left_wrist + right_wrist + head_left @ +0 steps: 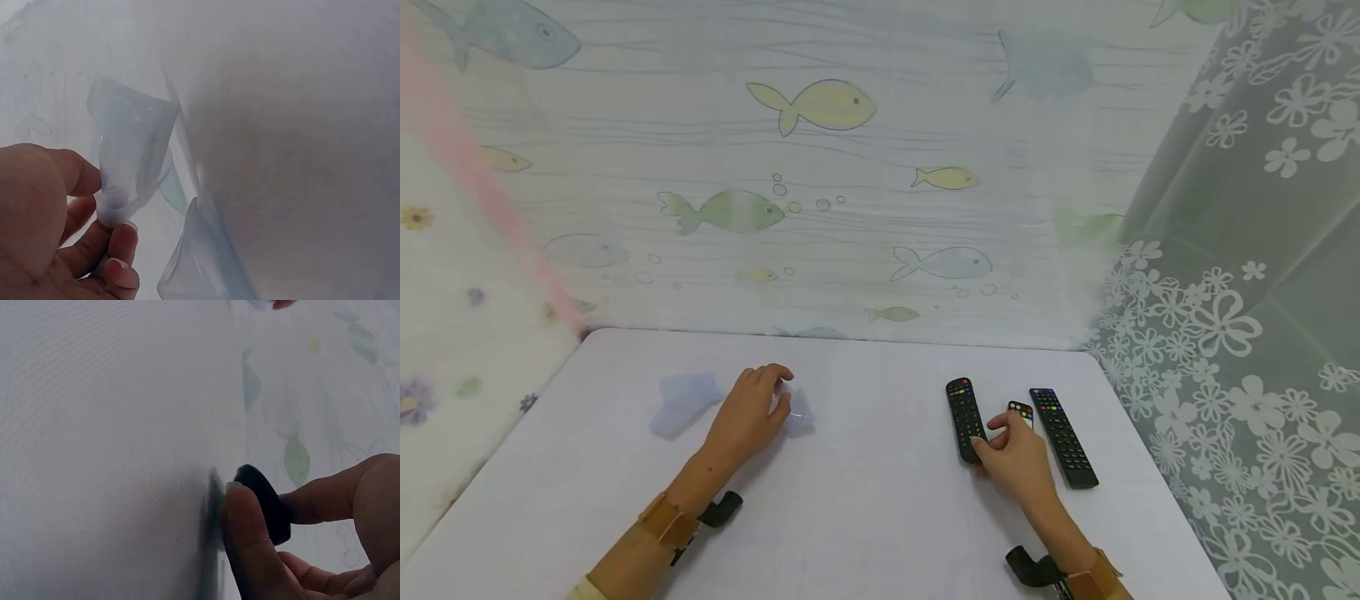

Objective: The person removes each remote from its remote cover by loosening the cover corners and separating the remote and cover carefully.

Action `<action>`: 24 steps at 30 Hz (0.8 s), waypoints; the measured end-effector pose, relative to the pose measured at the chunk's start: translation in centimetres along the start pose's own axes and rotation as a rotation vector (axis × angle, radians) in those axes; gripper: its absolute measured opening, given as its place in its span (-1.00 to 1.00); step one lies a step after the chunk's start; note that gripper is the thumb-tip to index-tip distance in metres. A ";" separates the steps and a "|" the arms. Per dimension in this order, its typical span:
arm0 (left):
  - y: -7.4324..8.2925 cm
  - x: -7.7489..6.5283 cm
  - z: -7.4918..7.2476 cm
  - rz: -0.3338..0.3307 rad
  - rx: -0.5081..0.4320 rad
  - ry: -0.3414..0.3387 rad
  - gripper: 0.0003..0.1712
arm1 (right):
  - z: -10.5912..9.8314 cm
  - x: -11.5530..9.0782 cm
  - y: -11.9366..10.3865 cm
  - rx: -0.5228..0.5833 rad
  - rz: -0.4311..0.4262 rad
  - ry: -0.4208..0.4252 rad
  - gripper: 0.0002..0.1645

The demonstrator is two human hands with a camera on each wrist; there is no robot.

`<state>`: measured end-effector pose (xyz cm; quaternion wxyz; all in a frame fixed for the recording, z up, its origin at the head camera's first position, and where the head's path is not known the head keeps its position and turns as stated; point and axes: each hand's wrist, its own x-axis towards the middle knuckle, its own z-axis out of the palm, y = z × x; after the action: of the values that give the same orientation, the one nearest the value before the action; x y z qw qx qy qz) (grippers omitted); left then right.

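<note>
My left hand (pixel 748 417) pinches a soft, translucent bluish-white sleeve (pixel 131 150) between thumb and fingertips, just above the far left part of the table. Another translucent pale-blue piece (pixel 683 404) lies to the left of that hand. On the right side, my right hand (pixel 1018 458) grips the lower end of a black remote control (pixel 964 412) between thumb and fingers. In the right wrist view, the end of this remote (pixel 265 503) stands between the fingers. Partly hidden behind the right hand is a smaller remote (pixel 1022 410).
A long black remote (pixel 1063 437) lies to the right of my right hand. The white table (pixel 865 483) ends at a fish-patterned curtain (pixel 850 250) behind, with a lace flower curtain (pixel 1247 375) along the right.
</note>
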<state>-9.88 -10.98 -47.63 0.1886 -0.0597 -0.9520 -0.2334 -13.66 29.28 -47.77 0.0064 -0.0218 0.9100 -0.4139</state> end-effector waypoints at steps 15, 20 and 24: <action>-0.3 -0.5 0.0 0.061 0.012 0.029 -0.74 | 0.1 -0.4 -0.1 -0.135 -0.025 -0.081 -0.59; -0.5 -0.7 0.0 0.036 0.023 0.010 -0.72 | 0.0 -0.6 -0.2 -0.122 -0.031 -0.091 -0.56; -0.3 -1.0 0.0 0.032 -0.001 0.000 -0.68 | 0.0 -0.6 -0.2 -0.123 -0.038 -0.102 -0.55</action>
<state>-9.01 -11.27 -48.13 0.1920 -0.0748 -0.9509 -0.2309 -13.01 29.20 -47.64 0.0436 -0.0602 0.9316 -0.3558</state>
